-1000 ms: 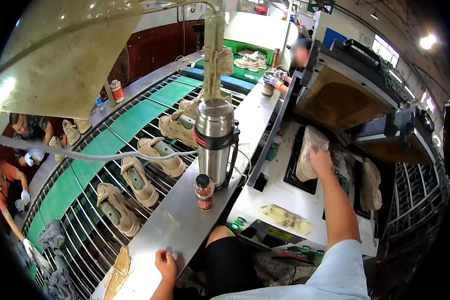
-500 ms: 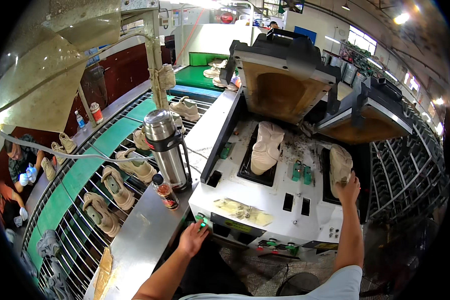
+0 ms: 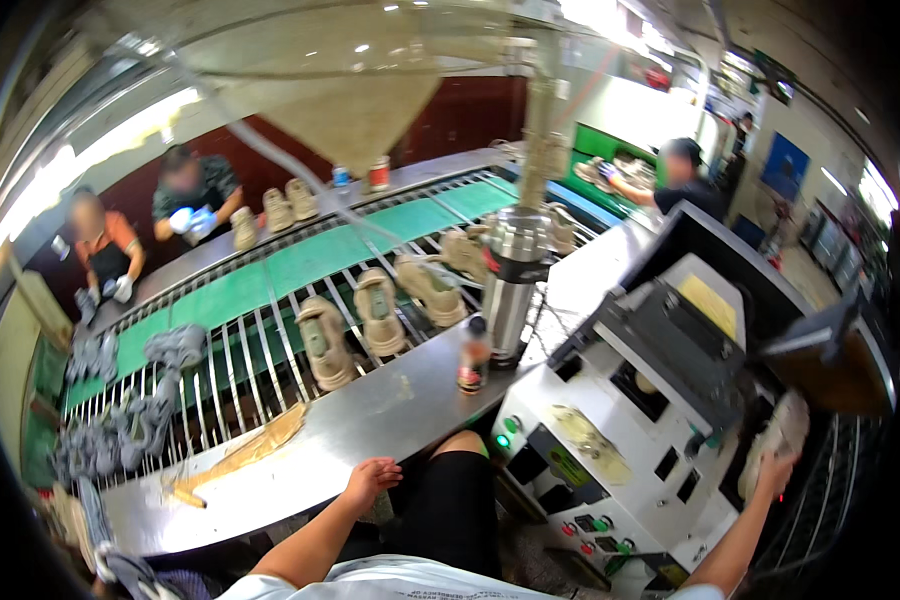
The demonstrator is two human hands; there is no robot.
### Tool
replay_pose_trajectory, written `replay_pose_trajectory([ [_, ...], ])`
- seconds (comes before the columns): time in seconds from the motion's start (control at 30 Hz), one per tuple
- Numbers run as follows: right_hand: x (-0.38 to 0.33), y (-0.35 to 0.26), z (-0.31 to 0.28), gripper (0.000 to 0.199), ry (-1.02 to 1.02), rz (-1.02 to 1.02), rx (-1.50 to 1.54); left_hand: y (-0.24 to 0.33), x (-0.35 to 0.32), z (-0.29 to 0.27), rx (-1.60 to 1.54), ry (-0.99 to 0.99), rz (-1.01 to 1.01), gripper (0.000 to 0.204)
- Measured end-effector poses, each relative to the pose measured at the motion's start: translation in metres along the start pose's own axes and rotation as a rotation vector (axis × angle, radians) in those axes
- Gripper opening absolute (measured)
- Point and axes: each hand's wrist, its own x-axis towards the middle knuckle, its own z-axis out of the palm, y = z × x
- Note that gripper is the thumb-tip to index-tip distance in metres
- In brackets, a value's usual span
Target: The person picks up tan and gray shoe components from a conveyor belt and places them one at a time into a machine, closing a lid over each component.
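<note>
A pale shoe upper (image 3: pixel 776 440) is gripped at the far right of the white press machine (image 3: pixel 620 420), in its open bay; the right hand (image 3: pixel 770 472) is closed around its lower end, though the exact finger positions can't be told. The left hand (image 3: pixel 370 480) is laid on the near edge of the steel counter (image 3: pixel 370 420), left of the machine, fingers curled loosely together. A small bottle (image 3: pixel 473 356) and a steel flask (image 3: pixel 511 285) are seen just left of the machine, with beige shoes (image 3: pixel 380 310) on the green conveyor (image 3: pixel 300 262) beyond.
</note>
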Motion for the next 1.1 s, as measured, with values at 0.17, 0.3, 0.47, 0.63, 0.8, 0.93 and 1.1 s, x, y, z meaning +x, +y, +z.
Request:
replay_pose_trajectory([
  [0.17, -0.036, 0.031, 0.01, 0.073, 0.483, -0.249, 0.328, -0.022, -0.003, 0.006, 0.116, -0.118, -0.015, 0.026],
  [0.3, -0.132, -0.017, -0.014, 0.063, 0.474, -0.397, 0.613, -0.039, -0.014, 0.031, 0.336, -0.366, -0.022, 0.025],
  [0.47, -0.278, -0.051, -0.049, 0.051, 0.055, -0.43, 0.912, -0.06, -0.031, 0.08, 0.519, -0.852, 0.113, 0.036],
  [0.63, -0.42, -0.083, -0.052, 0.039, -0.735, -0.42, 1.051, -0.017, -0.09, 0.108, 0.452, -0.958, 0.205, 0.074],
  [0.8, -0.525, -0.12, -0.068, 0.029, -1.363, -0.872, 1.058, 0.046, -0.109, 0.018, -0.023, -0.493, 0.362, 0.079],
  [0.93, -0.605, -0.212, -0.177, 0.039, -1.706, -1.424, 0.732, 0.083, -0.164, -0.077, -0.257, 0.041, 0.6, 0.076],
  [1.1, -0.644, -0.23, -0.183, 0.039, -1.628, -1.772, 1.011, 0.079, -0.197, -0.132, 0.471, 1.013, 0.475, 0.057],
])
